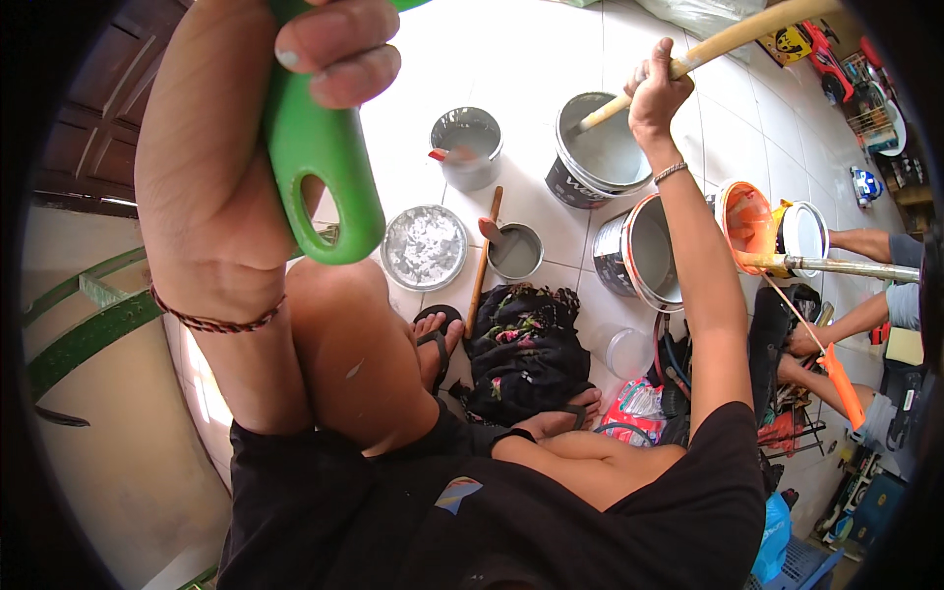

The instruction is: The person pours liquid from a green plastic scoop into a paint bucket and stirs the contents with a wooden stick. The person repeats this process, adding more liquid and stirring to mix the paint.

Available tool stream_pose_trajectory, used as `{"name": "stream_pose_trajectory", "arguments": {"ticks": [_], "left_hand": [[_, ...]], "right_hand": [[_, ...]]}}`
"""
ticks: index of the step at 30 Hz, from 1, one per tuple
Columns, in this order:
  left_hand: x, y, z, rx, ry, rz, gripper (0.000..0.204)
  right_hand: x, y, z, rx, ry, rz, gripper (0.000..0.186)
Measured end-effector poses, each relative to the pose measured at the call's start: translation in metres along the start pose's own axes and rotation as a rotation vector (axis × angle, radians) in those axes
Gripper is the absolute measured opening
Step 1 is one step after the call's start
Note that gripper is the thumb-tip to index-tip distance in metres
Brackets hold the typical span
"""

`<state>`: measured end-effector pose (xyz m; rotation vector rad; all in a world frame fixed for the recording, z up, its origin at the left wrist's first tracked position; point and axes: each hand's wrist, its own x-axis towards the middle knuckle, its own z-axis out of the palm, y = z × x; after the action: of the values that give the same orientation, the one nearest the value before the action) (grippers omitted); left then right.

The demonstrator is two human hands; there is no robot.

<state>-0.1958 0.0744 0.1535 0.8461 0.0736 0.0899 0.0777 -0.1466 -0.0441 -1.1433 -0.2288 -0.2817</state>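
Close to the camera at the upper left, my left hand grips a green plastic handle with an oval hole; its far part is cut off by the frame's top. Up at the right, my right hand is closed around a long pale wooden pole, whose lower end reaches into a large bucket with pale grey contents. Left of that bucket stand a smaller grey pail and a can with grey liquid and a red-handled tool. A round paint-smeared lid lies beside a wooden stick.
Another bucket, an orange-lined bucket and dark floral cloth lie around my feet on white tiles. A co-worker's bare legs and hand are at right, among tools. A green metal frame stands by the left wall.
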Motion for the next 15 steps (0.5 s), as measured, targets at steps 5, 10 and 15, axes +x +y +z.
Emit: {"name": "stream_pose_trajectory", "arguments": {"ticks": [5,10,15], "left_hand": [[-0.001,0.000,0.000,0.003,-0.004,-0.010,0.024],[-0.004,0.005,-0.002,0.022,0.011,0.010,0.024],[0.004,0.002,0.001,0.014,0.014,0.023,0.024]], "right_hand": [[0.034,0.015,-0.049,-0.511,-0.044,-0.226,0.056],[-0.005,-0.024,-0.026,-0.266,-0.060,0.112,0.053],[-0.004,-0.019,-0.012,0.053,-0.059,0.027,0.052]]}}
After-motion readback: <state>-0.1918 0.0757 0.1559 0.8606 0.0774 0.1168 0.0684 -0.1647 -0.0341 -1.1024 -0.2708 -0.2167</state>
